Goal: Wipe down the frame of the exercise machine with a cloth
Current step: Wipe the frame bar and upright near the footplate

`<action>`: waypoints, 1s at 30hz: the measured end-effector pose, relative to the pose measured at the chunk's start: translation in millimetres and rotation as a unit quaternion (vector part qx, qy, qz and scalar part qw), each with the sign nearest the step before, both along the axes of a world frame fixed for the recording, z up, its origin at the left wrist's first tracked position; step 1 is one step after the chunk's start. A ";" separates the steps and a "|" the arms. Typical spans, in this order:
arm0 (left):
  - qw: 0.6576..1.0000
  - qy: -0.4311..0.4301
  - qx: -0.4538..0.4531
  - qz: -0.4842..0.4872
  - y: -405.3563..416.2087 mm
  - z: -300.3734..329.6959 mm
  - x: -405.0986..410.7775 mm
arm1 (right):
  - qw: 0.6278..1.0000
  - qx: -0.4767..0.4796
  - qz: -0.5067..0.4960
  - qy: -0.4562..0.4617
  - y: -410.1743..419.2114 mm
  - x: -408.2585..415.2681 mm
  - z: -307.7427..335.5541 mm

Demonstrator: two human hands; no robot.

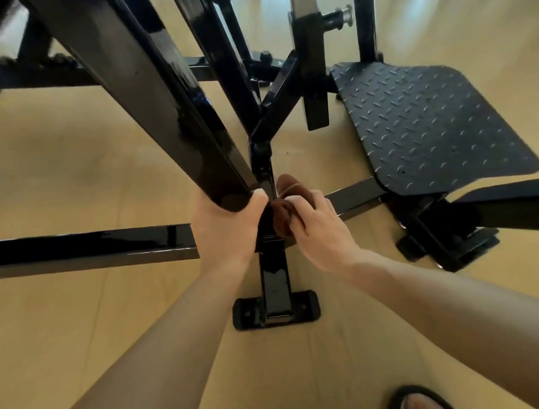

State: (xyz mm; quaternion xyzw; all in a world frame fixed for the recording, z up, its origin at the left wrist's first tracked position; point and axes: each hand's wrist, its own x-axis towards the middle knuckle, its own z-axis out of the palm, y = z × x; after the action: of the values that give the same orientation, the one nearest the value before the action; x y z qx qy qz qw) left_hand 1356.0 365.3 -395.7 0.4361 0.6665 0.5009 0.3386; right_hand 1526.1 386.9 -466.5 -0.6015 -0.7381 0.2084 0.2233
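Sandalled foot (422, 406) at five o'clock; left hand (223, 230) grips the frame bar (146, 93), right hand (318, 229) clutches the cloth (286, 202), which could snag in the joint.

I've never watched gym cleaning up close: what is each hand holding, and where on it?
The left hand grips the lower end of the slanted black frame bar. The right hand holds a bunched brown cloth by its near side, against the frame junction.
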 end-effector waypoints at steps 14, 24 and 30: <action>0.999 -0.003 -0.036 0.010 4.8 -1.0 0.8 | 0.991 0.027 -0.108 -0.071 50.4 30.5 4.6; 0.999 -0.026 -0.043 0.004 3.1 -0.1 2.4 | 0.965 0.045 -0.234 -0.109 44.8 77.7 5.6; 0.999 -0.009 -0.044 0.006 5.1 -4.3 0.5 | 0.992 0.088 -0.078 -0.037 6.7 26.2 -2.2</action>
State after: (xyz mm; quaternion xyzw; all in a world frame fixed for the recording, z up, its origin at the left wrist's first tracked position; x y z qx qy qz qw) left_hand 1356.5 370.4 -399.9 0.4123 0.6876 0.4770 0.3601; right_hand 1552.3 393.5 -468.8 -0.6428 -0.7120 0.1019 0.2636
